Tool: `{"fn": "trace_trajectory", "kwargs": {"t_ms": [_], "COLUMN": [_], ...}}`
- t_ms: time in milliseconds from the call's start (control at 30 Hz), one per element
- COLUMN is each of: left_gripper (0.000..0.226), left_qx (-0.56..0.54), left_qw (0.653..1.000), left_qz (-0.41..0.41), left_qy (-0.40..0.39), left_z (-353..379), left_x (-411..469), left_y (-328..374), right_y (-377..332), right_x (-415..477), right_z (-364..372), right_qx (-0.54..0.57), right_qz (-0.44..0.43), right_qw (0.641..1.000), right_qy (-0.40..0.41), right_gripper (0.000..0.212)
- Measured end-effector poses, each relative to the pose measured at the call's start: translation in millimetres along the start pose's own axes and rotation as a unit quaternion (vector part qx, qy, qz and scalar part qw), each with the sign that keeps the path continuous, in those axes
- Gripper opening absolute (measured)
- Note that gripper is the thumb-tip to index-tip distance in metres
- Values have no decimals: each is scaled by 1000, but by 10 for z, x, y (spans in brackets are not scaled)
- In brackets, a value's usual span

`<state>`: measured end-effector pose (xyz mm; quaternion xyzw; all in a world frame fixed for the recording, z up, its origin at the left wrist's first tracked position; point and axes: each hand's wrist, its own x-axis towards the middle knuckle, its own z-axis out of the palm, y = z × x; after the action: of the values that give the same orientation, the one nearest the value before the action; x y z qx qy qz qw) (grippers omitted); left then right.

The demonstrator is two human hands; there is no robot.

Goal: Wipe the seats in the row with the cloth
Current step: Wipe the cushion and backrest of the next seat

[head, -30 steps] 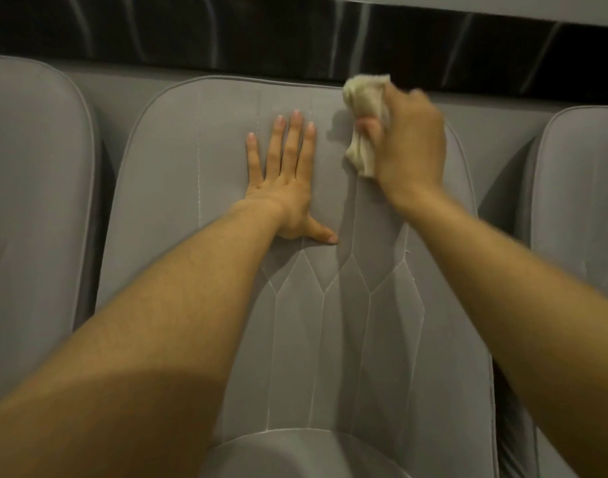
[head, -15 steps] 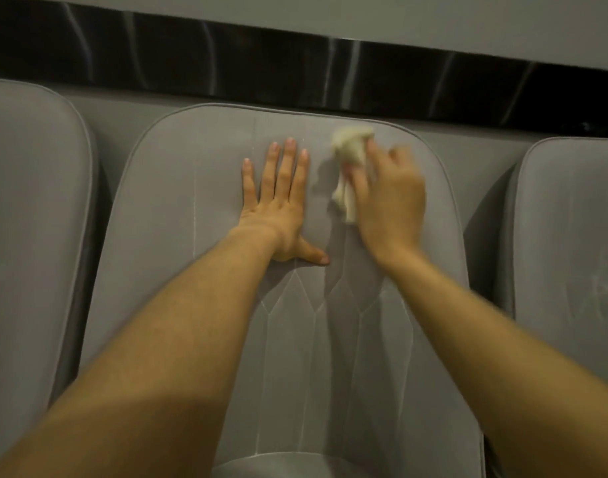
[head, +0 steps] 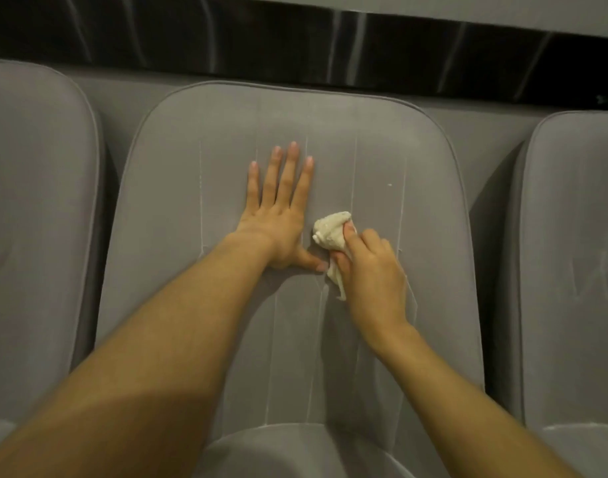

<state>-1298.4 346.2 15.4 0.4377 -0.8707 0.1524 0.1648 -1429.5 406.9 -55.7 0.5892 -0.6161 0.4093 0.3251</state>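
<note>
The seats in the row are seen as three grey padded backrests side by side: the middle seat [head: 330, 132] fills the view, while the left seat [head: 36, 201] and the right seat [head: 578, 236] are cut off at the edges. The wiping is judged to be under way on the middle backrest. It is best done in long, overlapping strokes along the stitched panels, with steady pressure kept through the cloth so that no strip is missed. The pale speck [head: 389, 184] on the far right of the backrest should probably be taken up in a coming pass, and the piped rim should not be skipped. The left hand [head: 278, 219] is laid flat on the centre of the backrest, fingers straight and thumb spread rightward; nothing is held in it. The right hand [head: 371, 270] is curled round the cloth [head: 330, 229], which is bunched into a pale wad and pressed against the backrest just right of the left hand, with its loose tail at the left thumb tip.
</note>
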Motion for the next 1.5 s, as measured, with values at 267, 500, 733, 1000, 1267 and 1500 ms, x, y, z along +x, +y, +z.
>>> {"fn": "trace_trajectory", "kwargs": {"t_ms": [267, 500, 733, 1000, 1267, 1500], "left_gripper": [150, 150, 151, 148, 149, 149], "left_qx": [15, 21, 25, 38, 44, 42], "left_qw": [998, 998, 997, 996, 990, 988], "left_qz": [-2, 2, -9, -4, -23, -26], "left_qy": [-63, -55, -79, -76, -130, -144], "left_z": [457, 475, 561, 628, 888, 954], "left_x": [-471, -483, -535, -609, -913, -960], "left_y": [15, 17, 0, 23, 92, 87], "right_y": [-8, -10, -95, -52, -59, 146], "right_x": [135, -1065, -907, -1346, -1920, -811], "right_z": [-146, 325, 201, 530, 491, -14], "right_qx": [67, -12, 49, 15, 0, 4], "right_qz": [50, 32, 32, 33, 3, 8], "right_qw": [996, 999, 997, 999, 998, 995], "right_qy": [45, -20, 48, 25, -64, 101], "right_gripper": [45, 68, 45, 45, 50, 43]}}
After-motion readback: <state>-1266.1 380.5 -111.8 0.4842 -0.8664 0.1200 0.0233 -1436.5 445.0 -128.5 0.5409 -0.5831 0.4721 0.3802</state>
